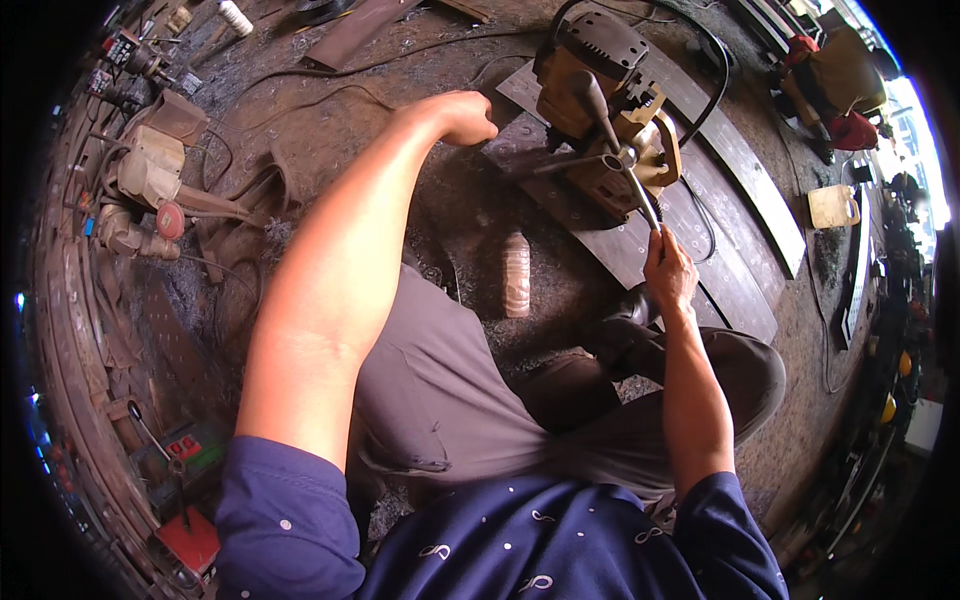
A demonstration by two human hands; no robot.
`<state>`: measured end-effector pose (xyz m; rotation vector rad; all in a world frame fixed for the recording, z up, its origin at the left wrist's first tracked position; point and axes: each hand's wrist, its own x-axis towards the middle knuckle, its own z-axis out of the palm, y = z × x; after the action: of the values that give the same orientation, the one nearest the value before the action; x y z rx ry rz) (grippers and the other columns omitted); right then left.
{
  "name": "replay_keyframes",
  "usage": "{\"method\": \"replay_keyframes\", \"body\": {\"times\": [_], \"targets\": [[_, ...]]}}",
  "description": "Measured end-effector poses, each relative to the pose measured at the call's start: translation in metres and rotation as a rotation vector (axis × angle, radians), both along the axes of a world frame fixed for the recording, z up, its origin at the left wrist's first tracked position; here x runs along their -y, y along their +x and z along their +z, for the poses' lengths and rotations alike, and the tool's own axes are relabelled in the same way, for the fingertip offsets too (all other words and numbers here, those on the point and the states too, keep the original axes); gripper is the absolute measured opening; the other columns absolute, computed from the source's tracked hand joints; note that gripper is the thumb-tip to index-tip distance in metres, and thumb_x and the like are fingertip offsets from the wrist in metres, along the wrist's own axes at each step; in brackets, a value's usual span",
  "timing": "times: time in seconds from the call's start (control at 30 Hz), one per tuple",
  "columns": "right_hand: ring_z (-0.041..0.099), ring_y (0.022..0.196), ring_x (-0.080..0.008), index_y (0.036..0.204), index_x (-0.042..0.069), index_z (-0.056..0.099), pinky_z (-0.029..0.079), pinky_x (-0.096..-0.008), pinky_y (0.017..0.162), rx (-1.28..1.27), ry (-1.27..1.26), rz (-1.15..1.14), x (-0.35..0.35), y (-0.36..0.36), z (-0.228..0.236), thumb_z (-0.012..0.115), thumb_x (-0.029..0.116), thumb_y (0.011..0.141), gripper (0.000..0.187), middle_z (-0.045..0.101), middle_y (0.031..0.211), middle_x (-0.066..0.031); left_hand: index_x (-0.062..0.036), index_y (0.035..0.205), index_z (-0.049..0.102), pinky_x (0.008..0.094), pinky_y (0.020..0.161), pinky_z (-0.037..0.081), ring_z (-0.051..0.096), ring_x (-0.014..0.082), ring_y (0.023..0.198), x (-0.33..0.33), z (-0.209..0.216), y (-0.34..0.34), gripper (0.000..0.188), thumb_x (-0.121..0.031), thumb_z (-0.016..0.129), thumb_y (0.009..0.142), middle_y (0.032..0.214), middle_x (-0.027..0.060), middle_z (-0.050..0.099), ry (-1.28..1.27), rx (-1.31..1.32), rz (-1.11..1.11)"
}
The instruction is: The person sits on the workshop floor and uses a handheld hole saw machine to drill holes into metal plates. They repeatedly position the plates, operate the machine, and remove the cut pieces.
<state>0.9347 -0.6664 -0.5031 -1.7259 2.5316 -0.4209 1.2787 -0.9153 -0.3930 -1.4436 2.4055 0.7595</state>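
A yellow and grey magnetic drill (600,60) stands on dark steel plates ahead of me, right of centre. Several spoke handles spread from its feed hub. My right hand (670,268) is closed around the metal spoke (641,198) that points toward me. Another spoke (595,105) with a dark grip slants up across the drill body. My left hand (465,117) is stretched out to the left of the drill, apart from it, with its fingers curled in. Whatever those fingers hold, if anything, is hidden.
A ridged clear bottle (517,275) stands on the dirty floor before my legs. Drilled steel plates (735,265) extend right under the drill. Cables cross the floor. Machinery (150,165) stands left; a pale jug (833,207) and another person (835,80) are right.
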Motion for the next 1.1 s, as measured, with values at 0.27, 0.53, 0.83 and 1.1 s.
{"method": "replay_keyframes", "body": {"times": [0.27,0.53,0.83,1.1], "targets": [[0.073,0.095,-0.0424,0.130,0.017,0.068,0.057,-0.0527,0.082,-0.009,-0.011,-0.040,-0.001,0.010,0.005,0.052,0.041,0.106,0.038,0.075,0.107,-0.0197,-0.0020,0.133,0.066,0.0454,0.106,0.050,0.063,0.0354,0.128,-0.002,0.003,-0.005,0.050,-0.034,0.060,0.095,0.134,0.0220,0.067,0.021,0.020,-0.033],[0.071,0.099,-0.0440,0.126,0.015,0.069,0.055,-0.0542,0.085,0.052,0.038,-0.067,0.003,0.014,0.017,0.052,0.042,0.105,0.038,0.074,0.107,-0.0209,0.0021,0.117,0.073,0.0442,0.095,0.056,0.071,0.0362,0.114,-0.010,-0.028,-0.040,0.043,-0.019,0.061,0.082,0.121,0.0252,0.072,0.048,0.090,-0.076],[0.071,0.087,-0.0429,0.119,0.016,0.072,0.055,-0.0532,0.076,-0.021,-0.063,-0.068,0.002,0.015,0.010,0.053,0.042,0.106,0.035,0.073,0.091,-0.0201,-0.0031,0.127,0.066,0.0491,0.103,0.054,0.066,0.0428,0.119,-0.018,-0.063,-0.071,0.038,-0.020,0.057,0.094,0.123,0.0274,0.070,-0.197,-0.517,0.598],[0.071,0.095,-0.0434,0.126,0.013,0.071,0.055,-0.0530,0.083,0.031,-0.005,-0.079,0.001,0.013,0.017,0.052,0.041,0.106,0.039,0.074,0.102,-0.0219,-0.0063,0.152,0.046,0.0490,0.092,0.054,0.066,0.0446,0.113,-0.001,-0.072,-0.109,0.055,-0.029,0.055,0.103,0.116,0.0273,0.070,-0.560,-0.914,0.334]]}}
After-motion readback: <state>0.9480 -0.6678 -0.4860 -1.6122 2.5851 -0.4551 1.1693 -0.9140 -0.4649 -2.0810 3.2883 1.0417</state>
